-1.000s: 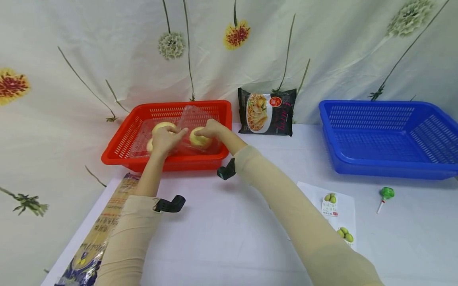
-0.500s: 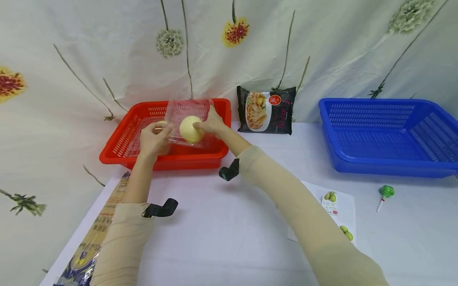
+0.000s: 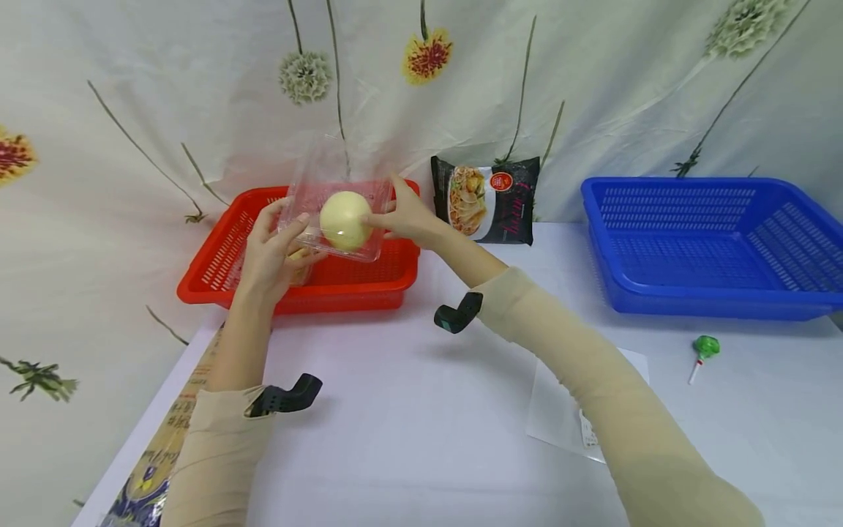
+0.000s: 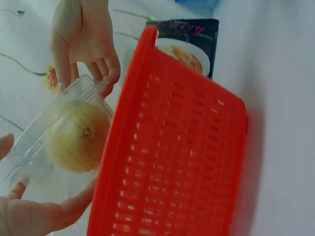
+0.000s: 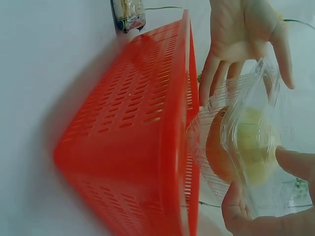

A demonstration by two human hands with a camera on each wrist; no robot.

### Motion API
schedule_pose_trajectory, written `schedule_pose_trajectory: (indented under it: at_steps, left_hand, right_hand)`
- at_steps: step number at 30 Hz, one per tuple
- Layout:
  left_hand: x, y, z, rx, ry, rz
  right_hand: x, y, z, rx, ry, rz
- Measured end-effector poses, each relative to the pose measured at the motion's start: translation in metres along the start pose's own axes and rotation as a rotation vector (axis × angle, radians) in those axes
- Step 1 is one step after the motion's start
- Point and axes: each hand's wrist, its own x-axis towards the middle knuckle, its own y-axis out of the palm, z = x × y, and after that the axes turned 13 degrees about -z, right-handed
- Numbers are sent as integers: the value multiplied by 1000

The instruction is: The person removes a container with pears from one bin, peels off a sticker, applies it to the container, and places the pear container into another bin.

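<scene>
A clear plastic clamshell box (image 3: 309,189) is held tilted above the red basket (image 3: 349,297). Inside it sits one round pale-yellow bun (image 3: 345,222), browned on one side in the right wrist view. My left hand (image 3: 265,252) holds the box's left edge, thumb in front and fingers spread below. On the opposite side my right hand (image 3: 416,217) grips the box, its thumb beside the bun. The right wrist view shows that thumb and a fingertip pinching the box wall (image 5: 236,132). Partly hidden behind my left fingers, more pale food in clear packaging lies in the basket.
A black noodle packet (image 3: 486,199) leans against the floral cloth behind. To the right stands a blue basket (image 3: 698,301), with a green lollipop (image 3: 707,347) before it. A clear sheet (image 3: 560,402) lies partly under my right forearm; a long printed packet (image 3: 154,468) lies at left.
Both hands have raised the box with the bun up out of the red basket and tilted it. My left hand has shifted from over the other packaged food to the box's left edge.
</scene>
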Motion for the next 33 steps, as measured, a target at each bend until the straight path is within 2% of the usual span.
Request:
schedule_pose_trajectory:
  at_steps: [5,7,12,24,33]
  left_hand:
    - [-7,13,-1,-86,44,63]
    - [-10,18,-1,-123,41,72]
    - [-14,28,-1,-141,37,108]
    - [-15,63,7,-85,1,206]
    - [-13,95,16,-52,-67,231]
  right_hand:
    - [-13,-17,6,-2,-20,-7]
    - [-17,-23,8,-4,-29,-14]
    - [-27,-45,9,-35,-70,-11]
    - [-45,-112,0,-107,-122,-82]
    - [-62,-151,-14,-47,-116,-109]
